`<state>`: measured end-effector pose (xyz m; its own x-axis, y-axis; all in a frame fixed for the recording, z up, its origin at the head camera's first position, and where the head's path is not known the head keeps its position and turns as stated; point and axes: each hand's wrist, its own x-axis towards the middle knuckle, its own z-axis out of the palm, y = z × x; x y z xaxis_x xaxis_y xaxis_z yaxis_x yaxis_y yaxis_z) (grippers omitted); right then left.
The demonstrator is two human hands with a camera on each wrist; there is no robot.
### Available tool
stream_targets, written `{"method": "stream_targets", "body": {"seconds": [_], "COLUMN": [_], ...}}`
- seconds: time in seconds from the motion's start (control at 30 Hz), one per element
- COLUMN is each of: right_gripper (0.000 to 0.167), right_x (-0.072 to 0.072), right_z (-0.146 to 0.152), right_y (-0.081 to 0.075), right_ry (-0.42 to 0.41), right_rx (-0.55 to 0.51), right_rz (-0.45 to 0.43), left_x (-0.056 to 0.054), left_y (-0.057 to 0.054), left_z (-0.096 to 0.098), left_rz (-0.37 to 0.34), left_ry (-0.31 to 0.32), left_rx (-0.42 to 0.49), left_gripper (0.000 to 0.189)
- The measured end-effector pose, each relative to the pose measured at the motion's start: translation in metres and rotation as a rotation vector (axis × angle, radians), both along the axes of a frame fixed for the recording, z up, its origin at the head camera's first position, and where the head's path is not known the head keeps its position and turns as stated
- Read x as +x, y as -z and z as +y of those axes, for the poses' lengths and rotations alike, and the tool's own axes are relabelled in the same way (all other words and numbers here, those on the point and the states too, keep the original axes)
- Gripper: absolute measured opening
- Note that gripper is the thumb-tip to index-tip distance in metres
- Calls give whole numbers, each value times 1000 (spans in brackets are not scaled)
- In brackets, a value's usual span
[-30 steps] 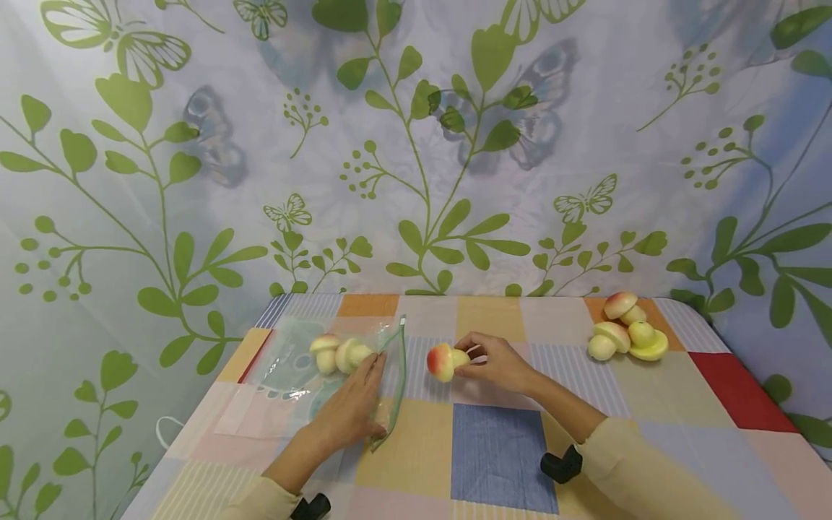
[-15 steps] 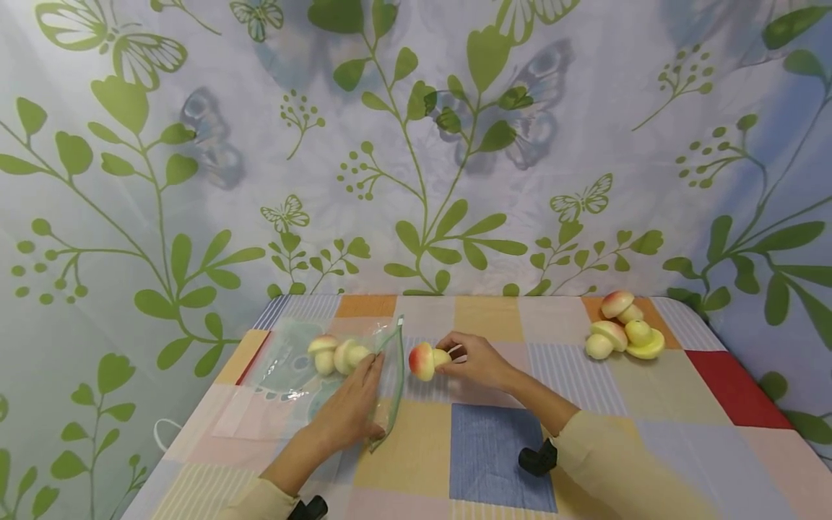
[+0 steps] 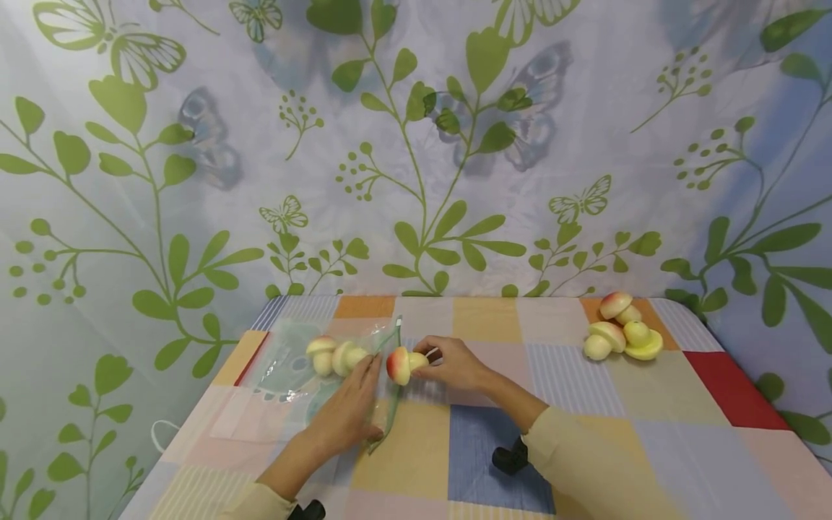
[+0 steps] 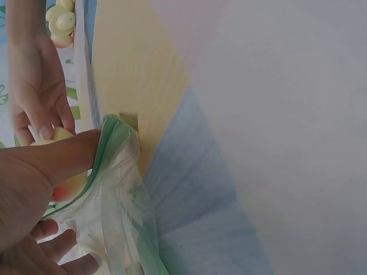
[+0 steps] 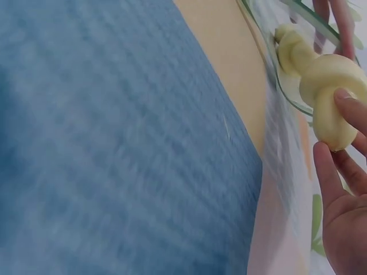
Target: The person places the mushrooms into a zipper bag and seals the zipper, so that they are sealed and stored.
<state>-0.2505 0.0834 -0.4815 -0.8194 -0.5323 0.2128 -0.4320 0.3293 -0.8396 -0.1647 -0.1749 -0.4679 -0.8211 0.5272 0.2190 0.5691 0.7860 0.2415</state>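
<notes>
My right hand [image 3: 453, 365] pinches a toy mushroom [image 3: 398, 365] by its pale stem, the red-and-yellow cap pointing left at the mouth of a clear zip bag [image 3: 273, 372]. In the right wrist view, the thumb and fingertips [image 5: 327, 163] are on that mushroom's stem [image 5: 332, 123]. The left hand [image 3: 347, 412] lies at the bag's mouth, thumb and fingers spread apart. Its thumb [image 4: 74, 152] presses against the green zip edge [image 4: 106, 137] in the left wrist view. Inside the bag lie two mushrooms, one [image 3: 321, 355] left of the other [image 3: 347, 359].
Several more toy mushrooms [image 3: 606, 339] are grouped at the table's back right. A patchwork cloth [image 3: 500, 451] covers the table. Behind it hangs a curtain [image 3: 416, 144] printed with leaves and butterflies.
My right hand has moved left with the mushroom, bringing its cap from well right of the bag to the green-edged mouth. The left hand and bag stay nearly where they were.
</notes>
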Motion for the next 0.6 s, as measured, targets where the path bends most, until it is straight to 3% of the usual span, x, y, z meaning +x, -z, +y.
{"method": "stream_targets", "body": {"seconds": [0.43,0.6], "right_gripper": [33,34], "right_x": [-6,-6], "right_z": [-34,-39], "right_y": [3,3], "right_ry": [30,17], "right_rx": [63,92], "right_rz": [-7,31], "left_x": [1,2], "left_y": [0,-1], "left_z": [3,3], "left_rz": [-2,-16], "left_ry": [-4,-18], "left_rx": [8,7], "left_gripper": [130,130]}}
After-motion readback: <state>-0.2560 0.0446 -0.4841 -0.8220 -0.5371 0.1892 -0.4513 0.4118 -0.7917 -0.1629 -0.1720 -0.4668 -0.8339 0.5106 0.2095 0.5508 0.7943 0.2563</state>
